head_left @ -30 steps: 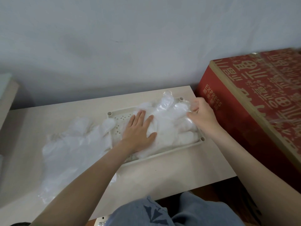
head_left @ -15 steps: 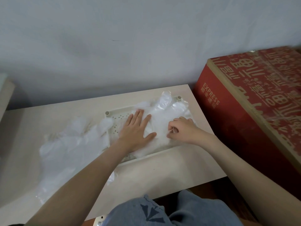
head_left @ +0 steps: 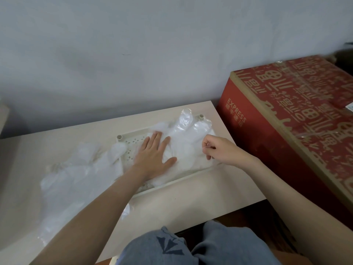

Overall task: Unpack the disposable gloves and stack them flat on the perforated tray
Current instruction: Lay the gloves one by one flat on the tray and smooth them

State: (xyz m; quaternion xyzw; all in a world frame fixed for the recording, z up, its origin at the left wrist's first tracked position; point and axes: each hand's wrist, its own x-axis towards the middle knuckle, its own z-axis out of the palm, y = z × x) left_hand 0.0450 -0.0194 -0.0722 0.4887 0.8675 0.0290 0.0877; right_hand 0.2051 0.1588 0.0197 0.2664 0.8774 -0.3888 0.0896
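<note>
Denim-clad knees (head_left: 191,247) are seen nearest, at six o'clock, below the edge of a pale table (head_left: 191,199). Further in, at about eight o'clock, a loose heap of clear film gloves (head_left: 72,180) is spread on the table, just left of the tray and overlapping its left edge. At the centre, the perforated tray (head_left: 131,142) is largely covered by the stacked gloves (head_left: 189,134), whose fingertips spill over its far rim toward one o'clock. The left hand (head_left: 154,157) is laid palm-down on the stack, its fingers spread apart and flat. The right hand (head_left: 219,150), at about three o'clock of the stack, is curled with thumb and forefinger pinched together on what seems to be a fold of film, though the exact contact is too small to be made out. The film is judged very light, limp and slippery, likely to cling, wrinkle or slide on its neighbours; it would best be taken at the cuff or an outer edge while the pile is pinned by a flat palm. Beyond, at two o'clock, a red printed carton (head_left: 286,119) is stood beside the table, and a plain grey wall (head_left: 152,54) is seen behind everything.
</note>
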